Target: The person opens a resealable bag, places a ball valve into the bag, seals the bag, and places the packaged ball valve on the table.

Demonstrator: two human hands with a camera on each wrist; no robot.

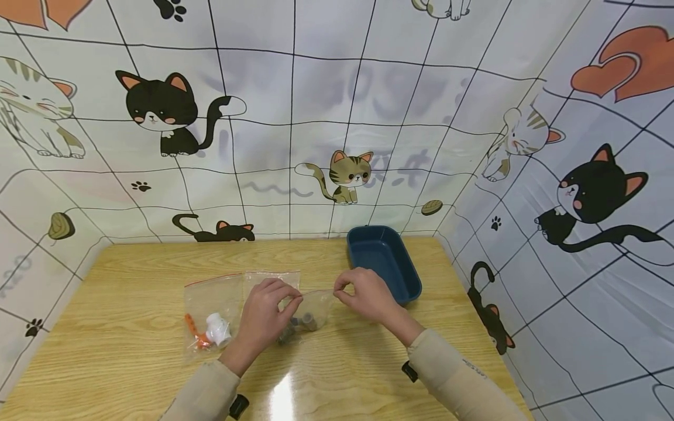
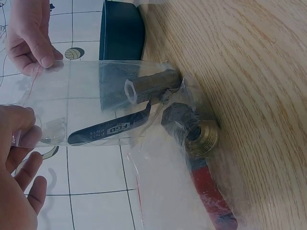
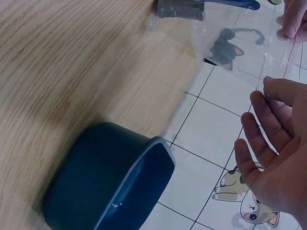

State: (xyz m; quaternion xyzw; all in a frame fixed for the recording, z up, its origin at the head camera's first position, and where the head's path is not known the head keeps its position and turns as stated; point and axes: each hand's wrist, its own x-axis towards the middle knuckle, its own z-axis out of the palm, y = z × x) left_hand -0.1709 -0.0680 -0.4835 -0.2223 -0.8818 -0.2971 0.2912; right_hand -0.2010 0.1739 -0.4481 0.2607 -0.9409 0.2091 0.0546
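A clear zip bag (image 2: 84, 91) is held up by its top edge. My left hand (image 1: 265, 313) pinches one top corner between thumb and fingertips. Its other corner is pinched by my right hand (image 1: 368, 295), whose remaining fingers are spread in the right wrist view. Inside the bag, low down, sits a grey metal ball valve (image 2: 153, 86) with a dark blue lever (image 2: 112, 127). Right beside it in the left wrist view, another clear bag holds a brass-threaded valve (image 2: 204, 139) with a red lever (image 2: 211, 196).
A dark blue bin (image 1: 381, 257) stands at the table's back right, close to my right hand. On the left lies a clear bag (image 1: 210, 292) with a white plastic fitting (image 1: 217, 329) and an orange-handled part (image 1: 195, 333). Cat-printed sheets (image 1: 326, 105) wall in the wooden table (image 1: 116, 327).
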